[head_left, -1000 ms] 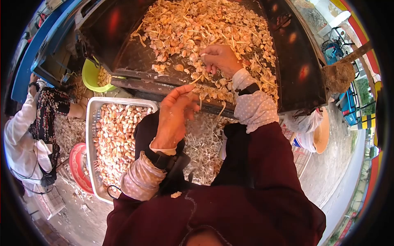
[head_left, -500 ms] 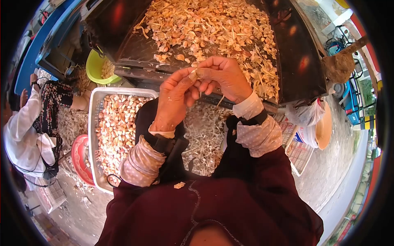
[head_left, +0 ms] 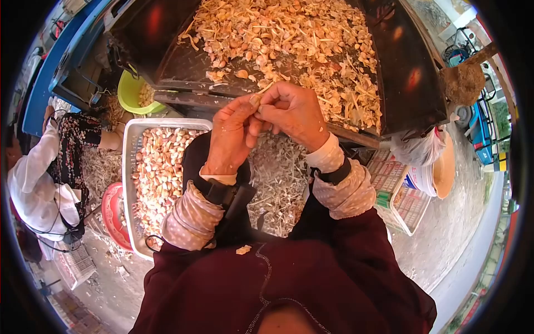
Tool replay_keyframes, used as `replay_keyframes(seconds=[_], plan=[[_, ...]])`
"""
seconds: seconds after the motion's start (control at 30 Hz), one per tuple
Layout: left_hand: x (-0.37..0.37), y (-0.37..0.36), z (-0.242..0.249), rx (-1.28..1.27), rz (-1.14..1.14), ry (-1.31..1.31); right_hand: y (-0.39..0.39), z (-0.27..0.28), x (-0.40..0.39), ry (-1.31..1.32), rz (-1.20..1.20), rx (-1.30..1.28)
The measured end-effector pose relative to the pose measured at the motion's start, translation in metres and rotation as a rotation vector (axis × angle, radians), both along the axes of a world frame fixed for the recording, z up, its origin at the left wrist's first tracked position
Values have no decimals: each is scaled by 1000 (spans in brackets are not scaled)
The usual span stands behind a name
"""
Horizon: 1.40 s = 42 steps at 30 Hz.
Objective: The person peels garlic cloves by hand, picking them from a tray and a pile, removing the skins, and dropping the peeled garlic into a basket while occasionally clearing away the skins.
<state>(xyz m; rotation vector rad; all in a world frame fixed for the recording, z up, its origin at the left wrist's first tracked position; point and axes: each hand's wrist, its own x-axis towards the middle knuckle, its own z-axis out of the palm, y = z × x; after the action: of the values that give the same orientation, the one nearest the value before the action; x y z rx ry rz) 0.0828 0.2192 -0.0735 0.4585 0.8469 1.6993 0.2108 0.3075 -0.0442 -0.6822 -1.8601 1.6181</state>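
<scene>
In the head view my left hand (head_left: 229,133) and my right hand (head_left: 296,114) meet fingertip to fingertip above the near edge of a dark metal table. Both are pinched on a small pale garlic clove (head_left: 256,101), mostly covered by the fingers. Past them, loose cloves, papery skins and dry stems form a broad garlic heap (head_left: 278,36) on the tabletop. A white plastic basket (head_left: 129,183) filled with garlic cloves (head_left: 158,172) stands at my left, beside my knee.
Left of the table is a lime-green bowl (head_left: 128,92) with some cloves. A red basin (head_left: 115,217) lies near a seated person in a white top (head_left: 36,178). At right are plastic crates (head_left: 409,209) and a bucket (head_left: 421,181). Skins litter the floor (head_left: 278,195).
My right hand has shifted slightly left and down, closing in on the left fingertips. My left hand stays nearly in place. The view has moved a little.
</scene>
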Motion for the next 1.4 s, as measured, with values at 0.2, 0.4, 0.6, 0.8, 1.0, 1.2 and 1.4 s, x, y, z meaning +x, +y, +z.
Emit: replay_keyframes(seconds=[0.2, 0.4, 0.6, 0.8, 1.0, 1.2, 1.4], plan=[[-4, 0, 7, -55, -73, 40, 17, -4, 9, 178, 175, -408], [-6, 0, 7, -39, -141, 42, 12, 4, 11, 34, 183, -195], [-5, -2, 10, -50, -173, 18, 16, 2, 14, -27, 214, -149], [-9, -3, 6, -75, -193, 41, 11, 8, 18, -44, 251, -67], [-8, -3, 3, -95, -143, 6, 5, -3, 15, 79, 171, -144], [-3, -8, 4, -36, -179, -42, 2, 6, 20, 54, 186, -126], [-1, -11, 13, 37, -99, 113, -4, -3, 13, 237, 114, -352]])
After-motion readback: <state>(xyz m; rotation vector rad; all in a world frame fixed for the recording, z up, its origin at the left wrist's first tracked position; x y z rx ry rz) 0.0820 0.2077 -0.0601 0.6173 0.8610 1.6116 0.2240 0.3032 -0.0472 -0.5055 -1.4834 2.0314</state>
